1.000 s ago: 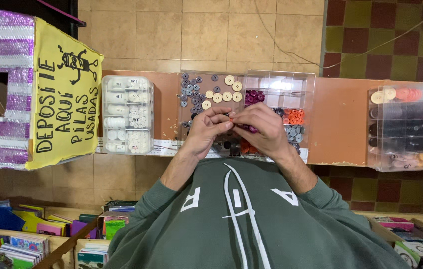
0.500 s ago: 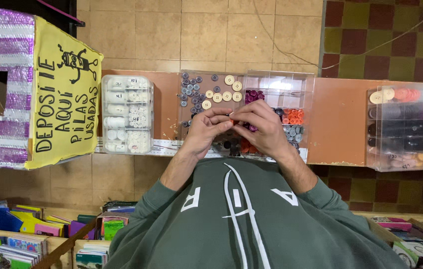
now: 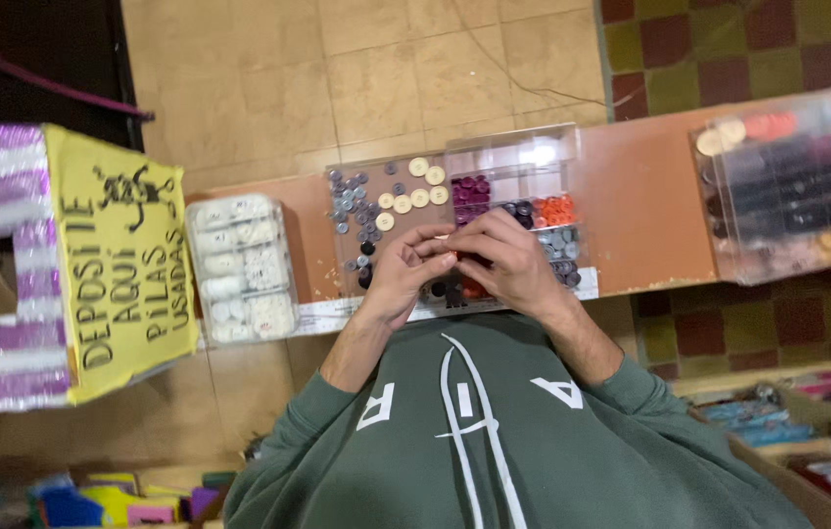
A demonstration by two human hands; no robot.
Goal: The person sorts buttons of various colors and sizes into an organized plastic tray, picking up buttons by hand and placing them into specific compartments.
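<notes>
**Observer 1:** Little has moved since the earlier frames. Both hands are still joined over the button tray (image 3: 454, 186); the view has swung slightly, so the counter now runs at a slant.

**Observer 2:** Grip?

**Observer 1:** Left hand (image 3: 403, 272) curled, fingertips pressed toward the right hand (image 3: 508, 260). Fingertips of both meet at one spot above the tray. A small red-orange thing (image 3: 453, 256) shows between them, probably a button, too small to be sure. Both hands seem to pinch it; I cannot tell which one bears it.

**Observer 2:** Where is that, exactly?

**Observer 1:** Over the near edge of the clear compartment tray, on the orange-brown counter (image 3: 641, 211). One side of the tray holds loose grey and cream buttons, the other has cells of purple, orange and grey ones.

**Observer 2:** Around it?

**Observer 1:** To the left, just beside the tray, a clear box of white buttons (image 3: 239, 266). Further left, a yellow cardboard collection box (image 3: 126, 260) with purple and white striped sides. Well apart to the right, a clear case of dark spools (image 3: 787, 181). Green sweatshirt (image 3: 494, 451) fills the lower frame, sleeves pushed up the forearms.
</notes>
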